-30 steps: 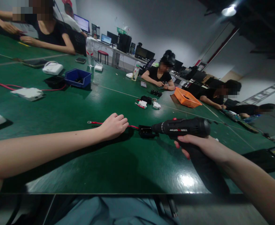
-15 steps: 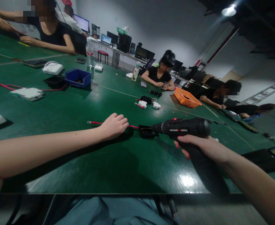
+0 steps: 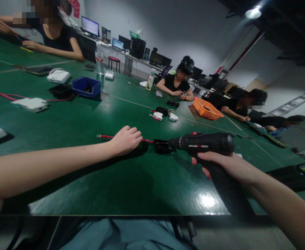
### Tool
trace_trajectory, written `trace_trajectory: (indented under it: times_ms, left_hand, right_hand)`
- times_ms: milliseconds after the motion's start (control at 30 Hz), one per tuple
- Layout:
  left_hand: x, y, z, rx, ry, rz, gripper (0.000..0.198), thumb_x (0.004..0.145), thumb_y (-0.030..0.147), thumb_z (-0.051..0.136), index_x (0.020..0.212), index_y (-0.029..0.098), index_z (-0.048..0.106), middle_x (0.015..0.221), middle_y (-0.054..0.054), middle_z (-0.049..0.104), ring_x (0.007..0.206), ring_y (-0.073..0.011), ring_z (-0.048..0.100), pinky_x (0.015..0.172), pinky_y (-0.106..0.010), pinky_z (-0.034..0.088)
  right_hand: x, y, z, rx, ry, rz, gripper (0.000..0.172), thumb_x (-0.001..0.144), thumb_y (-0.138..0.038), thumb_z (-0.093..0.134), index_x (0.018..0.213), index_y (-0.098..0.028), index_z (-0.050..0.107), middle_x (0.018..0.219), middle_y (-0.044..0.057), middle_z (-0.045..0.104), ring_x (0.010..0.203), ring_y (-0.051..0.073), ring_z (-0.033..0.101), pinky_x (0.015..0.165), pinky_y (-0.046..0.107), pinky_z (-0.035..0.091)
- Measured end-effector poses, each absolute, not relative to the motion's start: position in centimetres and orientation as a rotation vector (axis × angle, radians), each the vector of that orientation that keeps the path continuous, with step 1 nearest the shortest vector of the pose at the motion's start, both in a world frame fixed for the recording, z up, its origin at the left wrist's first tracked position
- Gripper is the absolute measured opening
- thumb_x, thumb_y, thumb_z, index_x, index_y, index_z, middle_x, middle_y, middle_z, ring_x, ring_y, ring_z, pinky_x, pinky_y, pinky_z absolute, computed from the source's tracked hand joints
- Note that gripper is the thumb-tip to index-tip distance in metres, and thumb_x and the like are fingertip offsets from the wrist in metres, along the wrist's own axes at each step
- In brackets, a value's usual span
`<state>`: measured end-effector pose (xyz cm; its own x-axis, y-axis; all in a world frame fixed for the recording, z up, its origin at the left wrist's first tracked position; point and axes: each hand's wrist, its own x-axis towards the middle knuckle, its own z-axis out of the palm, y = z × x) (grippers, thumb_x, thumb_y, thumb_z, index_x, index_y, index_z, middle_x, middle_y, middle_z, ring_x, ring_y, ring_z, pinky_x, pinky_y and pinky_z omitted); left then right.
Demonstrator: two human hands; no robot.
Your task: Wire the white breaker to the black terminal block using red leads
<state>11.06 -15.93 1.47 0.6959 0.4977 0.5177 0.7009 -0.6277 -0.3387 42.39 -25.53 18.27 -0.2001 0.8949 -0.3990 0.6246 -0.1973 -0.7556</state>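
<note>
Left hand [image 3: 126, 140] is curling fingers round wire [image 3: 148, 141]; right hand [image 3: 220, 163] is grasping drill [image 3: 206, 143], its nose reaching block [image 3: 161, 147]. Block is lying in from near edge of tabletop [image 3: 110, 194], open surface stretching between.

you face a green counter [image 3: 131, 187], a pale wall [image 3: 201, 31] at upper centre, a lit ceiling lamp [image 3: 253, 13] at upper right and a red stool [image 3: 114, 59] left of upper centre.

the left hand [image 3: 126, 140] hides part of the red cable [image 3: 148, 141].
</note>
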Motion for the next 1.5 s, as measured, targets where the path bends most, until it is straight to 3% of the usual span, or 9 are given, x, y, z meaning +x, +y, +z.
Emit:
trace_trajectory:
  times_ms: [300,500,567,633,700,967,1167,1333,1500]
  left_hand:
    - [11.0,-15.9,1.4,-2.398,-0.922,-0.514,0.016,0.095,0.022,0.052,0.085,0.017,0.062,0.084,-0.007,0.064,0.082,-0.0221,0.054,0.065,-0.035,0.03]
    - [11.1,-16.1,1.8,-2.406,-0.938,-0.468,0.015,0.095,0.023,0.052,0.086,0.018,0.063,0.086,-0.007,0.065,0.082,-0.0227,0.055,0.066,-0.037,0.032]
    - [11.2,-16.2,2.0,-2.41,-0.939,-0.456,0.016,0.096,0.024,0.051,0.088,0.018,0.064,0.088,-0.008,0.065,0.084,-0.0229,0.056,0.066,-0.037,0.033]
    - [11.3,-16.3,2.1,-2.412,-0.935,-0.448,0.018,0.097,0.024,0.05,0.089,0.018,0.064,0.09,-0.008,0.066,0.085,-0.0229,0.056,0.067,-0.037,0.034]
    - [11.3,-16.4,2.2,-2.407,-0.928,-0.436,0.019,0.097,0.024,0.049,0.091,0.017,0.066,0.091,-0.008,0.067,0.085,-0.023,0.057,0.068,-0.038,0.035]
    - [11.5,-16.4,2.5,-2.394,-0.892,-0.413,0.021,0.098,0.024,0.049,0.099,0.017,0.069,0.095,-0.009,0.068,0.089,-0.0241,0.06,0.069,-0.038,0.039]
    - [11.7,-16.6,2.4,-2.378,-0.906,-0.389,0.019,0.097,0.023,0.049,0.099,0.018,0.068,0.098,-0.009,0.068,0.091,-0.0238,0.06,0.074,-0.038,0.039]
    - [12.1,-16.9,2.8,-2.376,-0.902,-0.422,0.018,0.096,0.021,0.05,0.099,0.019,0.068,0.096,-0.008,0.068,0.092,-0.0224,0.06,0.081,-0.039,0.04]
    - [12.3,-17.0,2.9,-2.353,-0.926,-0.382,0.019,0.097,0.022,0.05,0.099,0.019,0.068,0.096,-0.007,0.068,0.093,-0.0218,0.061,0.092,-0.042,0.041]
  right_hand:
    - [43.2,-26.5,18.9,-1.769,-1.65,1.284,0.045,0.078,-0.059,0.069,0.091,-0.016,0.072,0.058,0.005,0.064,0.052,0.016,0.056,0.047,0.027,0.039]
    - [46.4,-24.2,17.4,-1.766,-1.686,1.023,0.047,0.078,-0.059,0.069,0.099,-0.018,0.069,0.065,0.005,0.065,0.057,0.019,0.06,0.052,0.031,0.047]
    - [47.7,-22.5,15.9,-1.755,-1.822,0.778,0.054,0.074,-0.058,0.073,0.111,-0.019,0.065,0.076,0.006,0.069,0.064,0.023,0.064,0.058,0.035,0.052]
    - [49.0,-20.6,14.2,-1.637,-2.009,0.468,0.07,0.071,-0.049,0.077,0.131,-0.02,0.053,0.099,0.009,0.071,0.079,0.026,0.068,0.072,0.039,0.054]
    - [50.2,-18.8,12.6,-1.667,-2.151,0.33,0.081,0.071,-0.04,0.077,0.142,-0.022,0.042,0.11,0.01,0.071,0.09,0.03,0.069,0.081,0.041,0.052]
    - [54.2,-14.2,9.1,-1.816,-2.326,0.43,0.087,0.068,-0.034,0.075,0.146,-0.023,0.037,0.118,0.012,0.069,0.104,0.033,0.067,0.088,0.041,0.049]
    - [55.8,-13.3,7.3,-1.661,-2.264,0.667,0.088,0.072,-0.031,0.073,0.149,-0.018,0.031,0.114,0.012,0.071,0.1,0.027,0.068,0.09,0.039,0.051]
    - [57.2,-13.1,6.3,-1.682,-2.268,0.543,0.085,0.075,-0.036,0.073,0.148,-0.018,0.034,0.127,0.015,0.066,0.111,0.03,0.065,0.098,0.043,0.049]
    - [59.0,-12.5,5.4,-1.738,-2.262,0.445,0.08,0.077,-0.042,0.071,0.147,-0.02,0.039,0.121,0.014,0.07,0.107,0.033,0.068,0.093,0.044,0.052]
